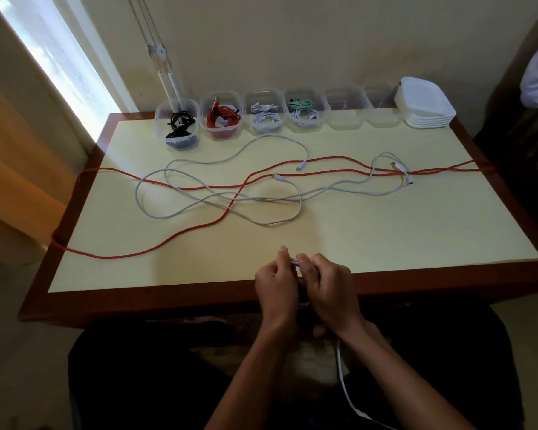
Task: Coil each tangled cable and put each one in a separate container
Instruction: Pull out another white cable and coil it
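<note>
While both hands, left [278, 282] and right [325, 290], pinched a thin white cable [343, 380] at the table's [199, 301] near edge, its tail hung lapward; empty clear plastic containers [345, 108] stood along the far edge, nearer the right hand.

You will find no readable text, label, brand, number or sign in this view. The clear containers [176, 124], the stacked lids [429, 103] and the cables carry no legible markings at this resolution.
</note>
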A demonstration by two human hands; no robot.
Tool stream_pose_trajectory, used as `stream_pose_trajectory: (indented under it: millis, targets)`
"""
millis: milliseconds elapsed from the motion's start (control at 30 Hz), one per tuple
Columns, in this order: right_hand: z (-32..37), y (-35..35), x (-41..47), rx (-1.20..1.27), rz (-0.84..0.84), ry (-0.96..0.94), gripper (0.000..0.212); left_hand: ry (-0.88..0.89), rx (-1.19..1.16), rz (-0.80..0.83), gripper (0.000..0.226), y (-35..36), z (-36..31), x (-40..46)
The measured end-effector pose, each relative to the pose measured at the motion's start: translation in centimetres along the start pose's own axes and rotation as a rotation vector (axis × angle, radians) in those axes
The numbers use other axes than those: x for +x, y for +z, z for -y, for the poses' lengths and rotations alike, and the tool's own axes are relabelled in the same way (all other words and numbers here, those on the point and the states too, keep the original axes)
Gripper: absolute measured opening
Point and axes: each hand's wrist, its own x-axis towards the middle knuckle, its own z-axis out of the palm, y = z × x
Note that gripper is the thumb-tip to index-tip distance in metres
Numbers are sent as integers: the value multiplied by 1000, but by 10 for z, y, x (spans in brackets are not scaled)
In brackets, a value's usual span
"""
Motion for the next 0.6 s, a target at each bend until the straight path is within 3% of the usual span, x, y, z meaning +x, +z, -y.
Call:
stream_pose_trajectory:
  millis: [133, 233, 333, 467, 600]
  targets:
    - [-3, -1, 3, -43, -78, -26, 50, 199, 144, 39, 64, 3, 11, 1]
    - [1, 2, 4, 20, -165, 17, 52, 258, 162, -38, 57, 12, 11, -5]
    - [10, 1, 2, 181, -86, 87, 43, 309, 260, -110, 54, 8, 12, 3]
    - [11, -18, 12, 363, 238, 191, 38, 150, 93, 16, 50, -12, -3, 5]
    - [11, -24, 10, 258, 217, 102, 21, -13, 3, 36, 39, -23, -3, 8]
